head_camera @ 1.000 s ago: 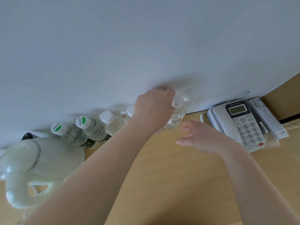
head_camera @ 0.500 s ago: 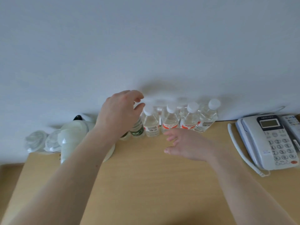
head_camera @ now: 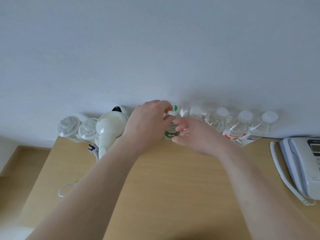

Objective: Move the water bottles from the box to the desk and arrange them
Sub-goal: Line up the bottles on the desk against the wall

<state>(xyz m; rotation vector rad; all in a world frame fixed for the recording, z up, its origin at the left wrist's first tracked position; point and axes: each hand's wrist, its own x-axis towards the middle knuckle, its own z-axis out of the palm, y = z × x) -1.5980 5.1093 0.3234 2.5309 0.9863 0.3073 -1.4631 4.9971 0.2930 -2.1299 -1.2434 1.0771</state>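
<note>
Several clear water bottles stand in a row against the white wall at the back of the wooden desk (head_camera: 164, 179). My left hand (head_camera: 147, 122) pinches the white-and-green cap of a green-labelled bottle (head_camera: 170, 132) at the row's left end. My right hand (head_camera: 194, 134) has its fingers spread and loosely bent against the right side of that same bottle. To the right stand white-capped bottles with red labels (head_camera: 234, 129), partly hidden behind my right hand. No box is in view.
A white electric kettle (head_camera: 109, 130) with its cord stands just left of my left hand. Two wrapped cups (head_camera: 78, 129) sit beyond it at the desk's back left corner. A grey desk telephone (head_camera: 301, 163) with a coiled cord lies at the right edge.
The view has shifted, so the row sits further right. My left hand closed on the green-labelled bottle's cap, and my right hand moved up and left to the bottle's side.
</note>
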